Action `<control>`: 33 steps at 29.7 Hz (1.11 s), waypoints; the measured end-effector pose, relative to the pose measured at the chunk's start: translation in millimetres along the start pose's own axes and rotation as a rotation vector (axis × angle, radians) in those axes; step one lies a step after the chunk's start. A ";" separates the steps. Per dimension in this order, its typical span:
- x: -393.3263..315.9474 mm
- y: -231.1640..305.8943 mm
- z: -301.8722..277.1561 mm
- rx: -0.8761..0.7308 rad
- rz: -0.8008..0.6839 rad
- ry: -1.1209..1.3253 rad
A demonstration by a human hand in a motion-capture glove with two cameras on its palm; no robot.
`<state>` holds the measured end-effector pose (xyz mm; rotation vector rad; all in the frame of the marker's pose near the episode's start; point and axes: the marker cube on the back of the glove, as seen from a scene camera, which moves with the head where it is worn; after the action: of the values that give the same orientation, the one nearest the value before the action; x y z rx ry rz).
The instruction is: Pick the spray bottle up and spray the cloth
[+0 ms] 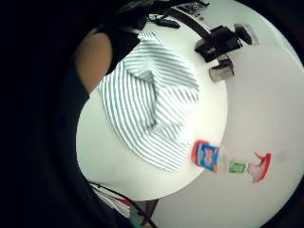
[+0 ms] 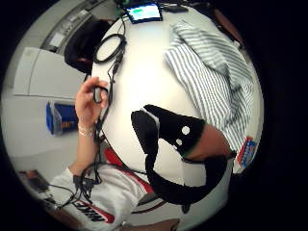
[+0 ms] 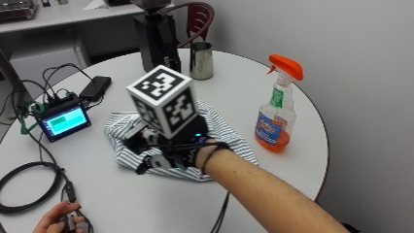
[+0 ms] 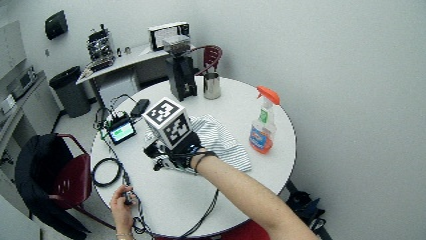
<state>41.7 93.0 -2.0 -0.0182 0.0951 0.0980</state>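
The spray bottle [image 3: 275,116] [image 4: 261,131] stands upright near the right rim of the round white table [image 3: 304,160]. It has an orange trigger head and orange liquid in a clear body. The same bottle [image 1: 223,161] shows beyond the edge of the cloth in the little finger side palm view. A crumpled grey-and-white striped cloth [image 3: 226,133] [image 1: 152,109] [image 2: 211,72] lies at the middle of the table. My gloved right hand [image 3: 171,155] [image 4: 174,150] hovers over the cloth's left part, fingers relaxed and holding nothing. The bottle is a hand's width or more to its right.
A metal cup [image 3: 201,60] and a black grinder [image 3: 157,41] stand at the table's far side. A small screen device [image 3: 62,121] and a coiled cable [image 3: 25,187] lie at the left. The bare left hand [image 3: 61,218] rests by the cable at the near edge.
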 end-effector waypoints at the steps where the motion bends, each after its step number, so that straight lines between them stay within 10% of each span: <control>1: 8.6 14.5 0.5 0.008 0.016 -0.008; 15: 136.1 201.8 3.2 0.378 0.464 -0.345; 33: 246.9 189.5 67.0 0.565 0.733 -0.978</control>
<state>273.9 307.0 38.5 0.6300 -0.8592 0.7947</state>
